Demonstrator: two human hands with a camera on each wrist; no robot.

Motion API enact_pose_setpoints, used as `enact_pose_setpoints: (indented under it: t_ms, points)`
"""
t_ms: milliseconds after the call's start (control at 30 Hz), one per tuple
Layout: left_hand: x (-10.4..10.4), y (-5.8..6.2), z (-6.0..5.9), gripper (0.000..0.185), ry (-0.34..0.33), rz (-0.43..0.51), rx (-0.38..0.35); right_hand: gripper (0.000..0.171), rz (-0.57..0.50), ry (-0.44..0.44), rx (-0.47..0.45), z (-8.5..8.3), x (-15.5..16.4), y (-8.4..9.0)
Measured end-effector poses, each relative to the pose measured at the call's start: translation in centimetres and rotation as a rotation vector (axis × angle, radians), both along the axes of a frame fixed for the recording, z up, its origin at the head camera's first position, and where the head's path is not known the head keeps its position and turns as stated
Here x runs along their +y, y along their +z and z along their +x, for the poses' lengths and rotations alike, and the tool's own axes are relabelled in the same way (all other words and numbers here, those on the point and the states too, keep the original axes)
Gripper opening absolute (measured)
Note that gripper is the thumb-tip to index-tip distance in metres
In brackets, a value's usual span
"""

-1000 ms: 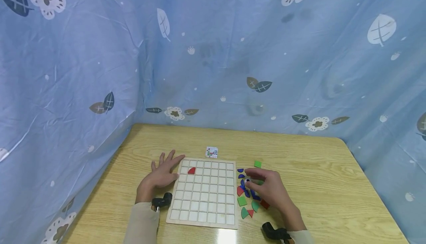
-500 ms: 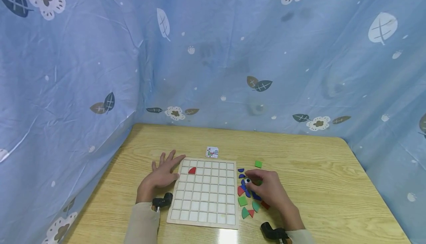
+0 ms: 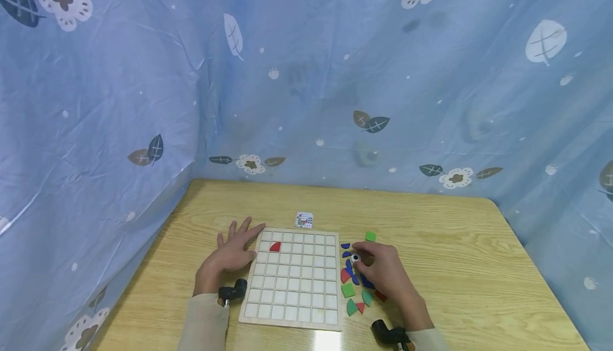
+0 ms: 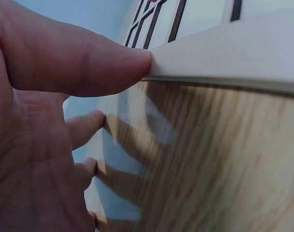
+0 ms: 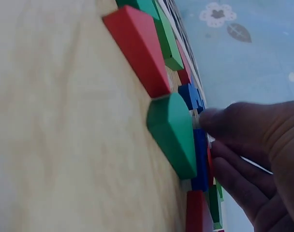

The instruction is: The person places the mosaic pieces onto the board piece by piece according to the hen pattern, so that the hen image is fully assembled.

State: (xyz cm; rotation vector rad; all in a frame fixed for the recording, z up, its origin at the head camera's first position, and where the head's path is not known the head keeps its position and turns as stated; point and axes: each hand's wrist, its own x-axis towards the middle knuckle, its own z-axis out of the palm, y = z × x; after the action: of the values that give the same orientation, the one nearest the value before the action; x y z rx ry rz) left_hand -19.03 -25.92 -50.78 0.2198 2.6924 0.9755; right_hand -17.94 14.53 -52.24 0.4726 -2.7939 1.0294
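Note:
My left hand (image 3: 232, 252) lies spread at the left edge of the wooden grid board (image 3: 290, 325). Its thumb (image 4: 103, 65) presses the board's side in the left wrist view, and its fingertips reach down to the table. One red quarter-circle tile (image 3: 275, 247) sits in a cell near the board's upper left. Over the loose tiles to the right, my right hand (image 3: 383, 268) has thumb and index finger curled round a small white disc with a black dot (image 3: 355, 258). Blue half-circle tiles (image 3: 346, 245) lie beside these fingertips. In the right wrist view the disc is hidden behind the thumb.
A small printed pattern card (image 3: 304, 219) lies behind the board. Green square tiles (image 3: 348, 290), green quarter-circles (image 3: 351, 307) and red tiles (image 3: 346, 275) are scattered along the board's right side. A blue patterned cloth (image 3: 297, 85) hangs behind the wooden table (image 3: 479, 266).
The right thumb and index finger have closed in slightly, and the white disc shows more fully between them, shifted a little away from me. The left hand and board stay put.

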Motion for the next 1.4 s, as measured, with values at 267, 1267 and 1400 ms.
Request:
enact_pose_setpoints:
  t_ms: [267,1267,1400]
  points:
    - [-0.1,0.9,0.4,0.082,-0.001,-0.032,0.01,0.036,-0.007,-0.05,-0.003,0.1,0.2,-0.2]
    - [-0.6,0.9,0.9,0.082,-0.028,0.038,-0.008,0.033,-0.04,-0.022,0.028,0.0,0.4,-0.3]
    - [-0.6,0.7,0.9,0.082,-0.024,0.048,-0.01,0.035,-0.099,0.043,0.056,0.1,-0.2,0.5]
